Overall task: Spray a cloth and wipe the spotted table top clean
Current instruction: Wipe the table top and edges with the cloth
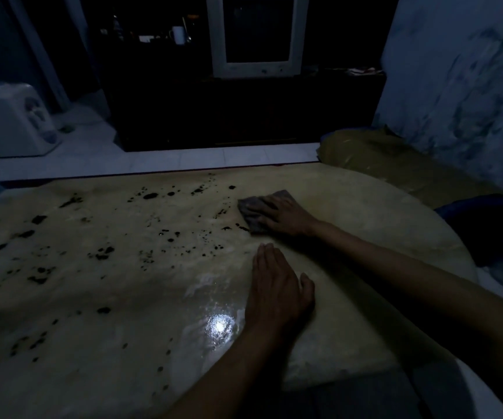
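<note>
The pale table top (350, 213) fills the lower view, with several dark spots (150, 195) scattered over its left and middle. My right hand (283, 216) presses flat on a crumpled grey cloth (251, 207) near the far middle of the table, right beside a few dark spots. My left hand (277, 288) lies palm down on the table nearer to me, fingers together, holding nothing. A wet glossy patch with a bright light reflection (220, 326) sits just left of my left wrist. No spray bottle is in view.
The room is dim. A white CRT monitor (256, 34) stands on a dark cabinet (213, 116) beyond the table. A white water dispenser (17, 122) is on the floor at far left. A yellowish cushion (380, 155) and a dark blue object (486, 225) lie to the right.
</note>
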